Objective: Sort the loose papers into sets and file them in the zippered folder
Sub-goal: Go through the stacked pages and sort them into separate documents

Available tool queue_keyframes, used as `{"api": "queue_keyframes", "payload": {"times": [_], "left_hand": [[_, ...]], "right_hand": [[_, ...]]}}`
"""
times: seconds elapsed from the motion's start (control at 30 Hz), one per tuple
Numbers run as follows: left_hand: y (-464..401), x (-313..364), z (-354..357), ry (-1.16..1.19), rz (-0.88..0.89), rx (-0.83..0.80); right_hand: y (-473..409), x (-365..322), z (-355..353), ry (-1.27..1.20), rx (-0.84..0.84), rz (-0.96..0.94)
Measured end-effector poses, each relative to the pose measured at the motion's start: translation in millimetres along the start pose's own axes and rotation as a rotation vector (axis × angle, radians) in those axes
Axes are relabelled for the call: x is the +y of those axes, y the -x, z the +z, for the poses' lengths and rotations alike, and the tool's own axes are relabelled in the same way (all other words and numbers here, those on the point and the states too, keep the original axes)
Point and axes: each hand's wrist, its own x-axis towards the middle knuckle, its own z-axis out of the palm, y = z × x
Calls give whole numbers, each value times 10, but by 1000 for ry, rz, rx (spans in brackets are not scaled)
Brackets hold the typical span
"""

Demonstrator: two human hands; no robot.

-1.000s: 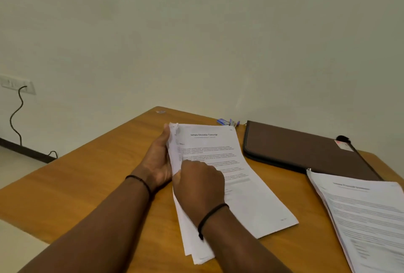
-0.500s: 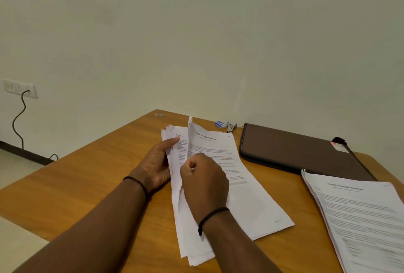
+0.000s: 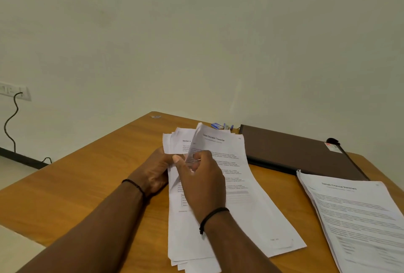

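A stack of loose white papers [image 3: 247,211] lies in the middle of the wooden table [image 3: 83,181], its top sheet headed as an education transcript. My right hand [image 3: 201,176] pinches the left edge of that top sheet and lifts it, showing a page marked "Section 4" beneath. My left hand [image 3: 153,172] holds the left edge of the stack below. The brown zippered folder [image 3: 293,152] lies closed at the back right. A second paper stack [image 3: 360,218], headed as a financial statement, rests at the right in front of the folder.
Small blue clips [image 3: 220,126] lie at the table's back edge by the wall, left of the folder. A wall socket with a black cable [image 3: 13,117] is at the far left. The table's left edge drops to the floor.
My right hand has pinched the top sheet's left edge and raised it off the stack, folding it rightward. My left hand shifted along the stack's edge. The view moved closer.
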Motion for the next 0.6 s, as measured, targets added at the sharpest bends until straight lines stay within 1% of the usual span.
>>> {"api": "queue_keyframes", "payload": {"times": [0.07,0.13,0.23,0.3,0.4,0.47,0.6], "left_hand": [[-3,-13,13,-70,14,-20],[-10,-23,28,-96,11,-5],[-43,-30,20,-37,-30,60],[-66,-31,-3,26,-59,90],[-72,-15,3,91,-80,86],[-67,-11,10,90,-78,108],[-69,-10,-5,75,-77,170]], "right_hand": [[-33,34,8,23,60,10],[-69,67,8,53,97,41],[-109,101,-6,41,121,72],[-108,103,-35,24,107,74],[-100,101,-96,18,89,47],[-109,106,-143,19,81,28],[-114,121,-195,62,-4,23]]}}
